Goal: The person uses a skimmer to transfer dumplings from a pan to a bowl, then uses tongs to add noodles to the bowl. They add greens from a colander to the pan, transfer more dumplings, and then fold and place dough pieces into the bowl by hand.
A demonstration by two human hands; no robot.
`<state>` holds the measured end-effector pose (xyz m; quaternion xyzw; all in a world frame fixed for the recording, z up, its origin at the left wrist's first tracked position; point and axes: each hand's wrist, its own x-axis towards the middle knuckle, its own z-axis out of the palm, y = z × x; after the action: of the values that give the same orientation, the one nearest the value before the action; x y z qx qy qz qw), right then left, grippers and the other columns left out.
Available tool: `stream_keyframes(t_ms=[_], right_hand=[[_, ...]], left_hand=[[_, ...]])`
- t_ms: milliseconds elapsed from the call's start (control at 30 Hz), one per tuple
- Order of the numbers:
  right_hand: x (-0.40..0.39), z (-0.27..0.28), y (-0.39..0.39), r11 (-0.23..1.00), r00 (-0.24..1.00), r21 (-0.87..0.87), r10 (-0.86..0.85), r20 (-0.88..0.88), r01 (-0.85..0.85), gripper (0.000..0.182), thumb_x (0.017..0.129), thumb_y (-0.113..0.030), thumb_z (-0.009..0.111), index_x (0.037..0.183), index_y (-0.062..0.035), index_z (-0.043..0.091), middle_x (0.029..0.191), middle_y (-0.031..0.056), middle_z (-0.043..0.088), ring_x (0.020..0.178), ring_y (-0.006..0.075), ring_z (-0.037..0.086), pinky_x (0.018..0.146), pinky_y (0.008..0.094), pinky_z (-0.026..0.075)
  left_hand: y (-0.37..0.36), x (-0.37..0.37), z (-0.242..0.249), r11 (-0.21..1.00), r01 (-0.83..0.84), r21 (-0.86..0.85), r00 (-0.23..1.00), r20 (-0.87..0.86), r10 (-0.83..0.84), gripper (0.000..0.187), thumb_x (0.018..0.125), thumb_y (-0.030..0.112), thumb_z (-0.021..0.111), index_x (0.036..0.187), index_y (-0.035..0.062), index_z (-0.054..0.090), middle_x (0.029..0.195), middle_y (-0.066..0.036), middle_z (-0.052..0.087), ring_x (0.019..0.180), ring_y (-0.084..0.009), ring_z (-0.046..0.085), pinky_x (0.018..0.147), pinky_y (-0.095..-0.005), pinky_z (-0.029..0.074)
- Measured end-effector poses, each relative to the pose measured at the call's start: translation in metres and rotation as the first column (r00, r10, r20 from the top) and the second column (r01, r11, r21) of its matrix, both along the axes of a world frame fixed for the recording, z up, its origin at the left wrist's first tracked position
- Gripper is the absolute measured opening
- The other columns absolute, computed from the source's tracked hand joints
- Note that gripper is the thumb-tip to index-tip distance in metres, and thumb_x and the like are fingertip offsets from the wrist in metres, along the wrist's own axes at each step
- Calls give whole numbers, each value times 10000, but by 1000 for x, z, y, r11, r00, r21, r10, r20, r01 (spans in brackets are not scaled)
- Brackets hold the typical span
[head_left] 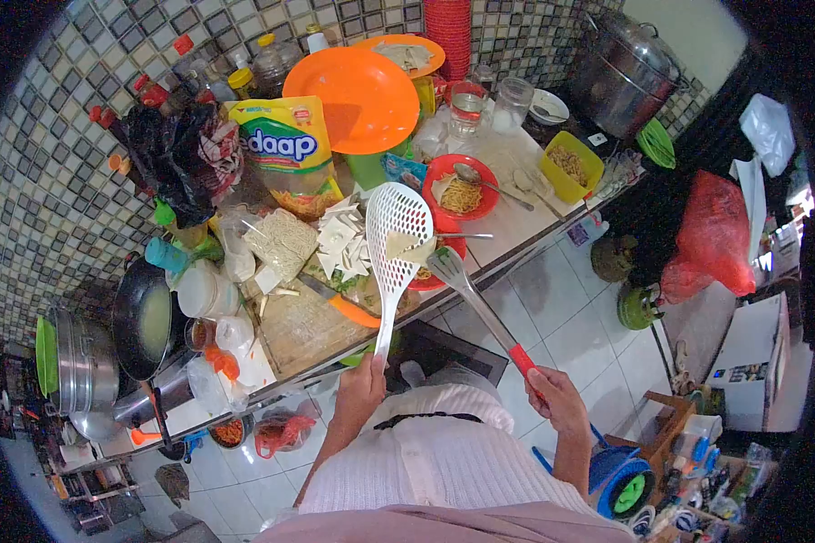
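Observation:
My left hand is closed on the handle of a large white slotted ladle, raised over the counter's front part. A pale flat piece shows at the ladle's bowl. My right hand grips the red handle of metal tongs, whose tip is just right of the ladle. Behind them, a red bowl with a spoon is partly hidden. Another red bowl holds noodles and a spoon. White cut pieces lie left of the ladle, near a knife with an orange handle.
A wok and steel pot stand at the left. An orange plate, a yellow pouch and jars line the back. At the right are a yellow container, a steamer pot and a red bag.

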<state>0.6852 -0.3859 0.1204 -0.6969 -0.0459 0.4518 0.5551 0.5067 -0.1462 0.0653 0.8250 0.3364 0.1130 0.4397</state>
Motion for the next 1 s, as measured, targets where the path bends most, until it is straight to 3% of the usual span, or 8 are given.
stream_keyframes(t_ms=[167,300,500,567,700,800,867,1000], right_hand=[[3,1,-2,1000,1000,-21,3,-21,-4,326,838,-340,497,677,-56,501,497,-39,391,390,33,294,356,195,200],[6,-6,-4,999,1000,-37,17,1,-17,324,839,-354,492,673,-76,489,477,-31,396,360,32,290,331,187,195],[5,4,-2,994,997,-109,10,81,-2,325,840,-333,494,651,-69,496,466,-30,393,361,39,290,332,204,193],[6,6,-3,975,989,-220,65,136,-34,342,831,-314,512,642,-29,514,511,-16,435,436,58,386,401,219,294],[9,4,-2,969,968,-246,74,240,-13,351,823,-323,517,654,-15,525,496,3,456,444,80,428,419,249,337],[14,-1,4,942,878,-334,153,453,8,337,805,-324,531,683,-10,540,480,61,475,436,150,471,439,287,368],[15,2,13,932,729,-362,239,642,14,301,787,-310,541,718,-16,549,501,132,489,453,254,509,460,331,389],[14,5,28,944,593,-328,254,764,19,282,784,-264,556,703,4,524,470,129,417,394,197,425,420,322,344]], left_hand=[[-1,4,3,974,42,222,999,-19,-39,188,860,152,419,785,5,508,615,-159,567,555,-333,568,491,-418,441],[-1,5,1,968,23,248,1000,-19,-19,187,861,151,418,789,3,507,633,-166,574,563,-336,569,494,-420,445],[0,4,6,995,-23,101,998,-59,29,223,877,187,386,806,4,493,583,-156,553,516,-345,549,471,-417,437],[-2,3,7,996,-84,42,994,-62,87,268,889,228,364,798,12,494,526,-135,527,460,-303,540,439,-384,433],[-3,-1,11,987,-146,-71,989,-7,146,311,899,267,345,789,18,497,483,-101,500,405,-225,527,403,-337,422],[-4,-2,15,975,-192,-109,981,-8,193,349,906,298,325,788,17,496,464,-60,479,378,-149,502,378,-294,410],[-4,-2,19,959,-223,-175,974,7,227,360,906,306,321,792,12,494,463,-46,470,370,-127,483,366,-272,403],[-5,0,24,949,-238,-206,970,5,244,364,905,307,325,784,9,495,461,-42,462,368,-114,471,366,-258,401]])
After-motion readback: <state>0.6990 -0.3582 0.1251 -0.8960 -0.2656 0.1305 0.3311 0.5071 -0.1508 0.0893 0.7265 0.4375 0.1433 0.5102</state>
